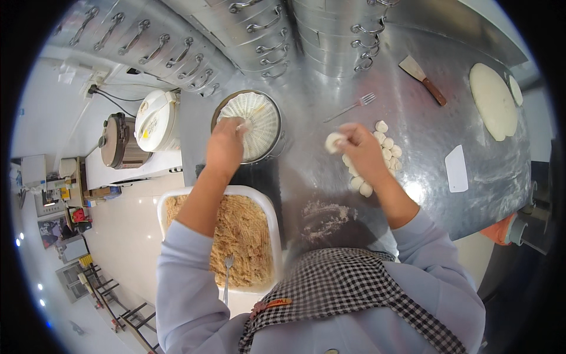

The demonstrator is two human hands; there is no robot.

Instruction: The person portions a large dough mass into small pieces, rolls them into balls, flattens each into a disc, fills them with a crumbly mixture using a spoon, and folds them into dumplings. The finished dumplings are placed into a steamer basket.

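Note:
My right hand (362,150) pinches a small pale piece of dough (335,143) above the metal table. Beside and below it lies a cluster of small round dough pieces (387,152), partly covered by the hand. Over at the left, my left hand (226,144) is above a round metal steamer (278,115) with a white ribbed liner (250,112). Its fingers are drawn together at the liner; something whitish shows at the fingertips, too blurred to name. Under my left forearm stands a white tub (272,218) of brown minced filling (242,236), with a fork (227,272) stuck in it.
Stacked metal steamers with handles (265,35) line the back. On the table lie another fork (354,106), a wooden-handled scraper (425,81), a white plastic scraper (456,169), a large flat dough (494,101) and scattered flour (323,218). Cookers (158,121) stand at left.

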